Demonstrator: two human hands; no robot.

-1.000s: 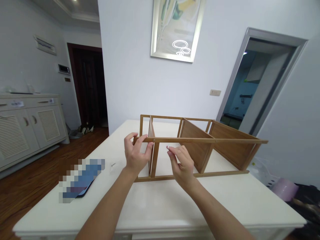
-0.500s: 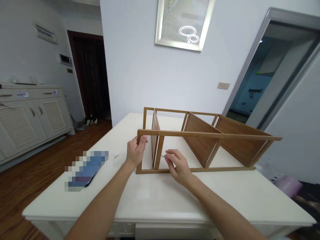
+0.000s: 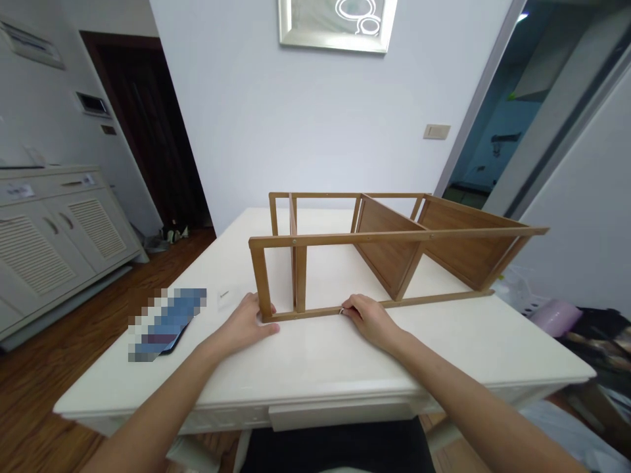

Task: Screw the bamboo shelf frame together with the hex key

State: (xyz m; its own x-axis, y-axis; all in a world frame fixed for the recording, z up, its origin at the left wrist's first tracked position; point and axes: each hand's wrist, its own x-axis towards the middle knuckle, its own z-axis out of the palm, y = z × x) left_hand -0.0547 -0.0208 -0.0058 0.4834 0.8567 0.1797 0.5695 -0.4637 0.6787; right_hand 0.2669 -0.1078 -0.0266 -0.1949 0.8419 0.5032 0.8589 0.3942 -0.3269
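A brown wooden shelf [image 3: 340, 238] lies on its side on the white table, its slatless panels standing upright between the rails. My left hand [image 3: 246, 322] is around its near lower left corner, thumb in front and fingers partly hidden behind the post. At the near bottom rail [image 3: 320, 312], my right hand [image 3: 369, 318] is closed in a pinch on a small shiny metal piece [image 3: 342, 311]. The fingers cover most of that piece, so its kind is unclear. A thin screw-like piece [image 3: 224, 294] lies on the table beyond my left hand.
On the left of the white table [image 3: 296, 374] lies a blurred-out flat item [image 3: 170, 322]. A drawer front [image 3: 340, 415] is under the near edge. Wall and picture frame [image 3: 338, 43] are behind; a pink object [image 3: 557, 318] is beyond the right edge.
My left hand has moved from the upper left corner down to the lower one. My right hand has lowered from beside the post to the bottom rail. The view has tilted downward.
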